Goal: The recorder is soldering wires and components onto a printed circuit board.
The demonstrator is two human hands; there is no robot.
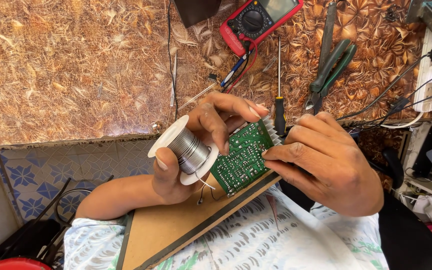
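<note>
The green circuit board [242, 157] sits tilted above the brown board [176, 225] on your lap, pinched between both your hands. Your right hand [326, 165] grips its right edge with closed fingers. Your left hand [196, 145] is wrapped around a white spool of solder wire [186, 150], its fingertips touching the board's top edge. Just behind lie a screwdriver [279, 95], green-handled pliers [330, 70] and a red multimeter [258, 20] on the patterned tabletop [76, 65].

Leaf-pattern table [76, 65]: multimeter [258, 20], screwdriver [279, 95], pliers [328, 70], maybe pen [233, 70].
</note>
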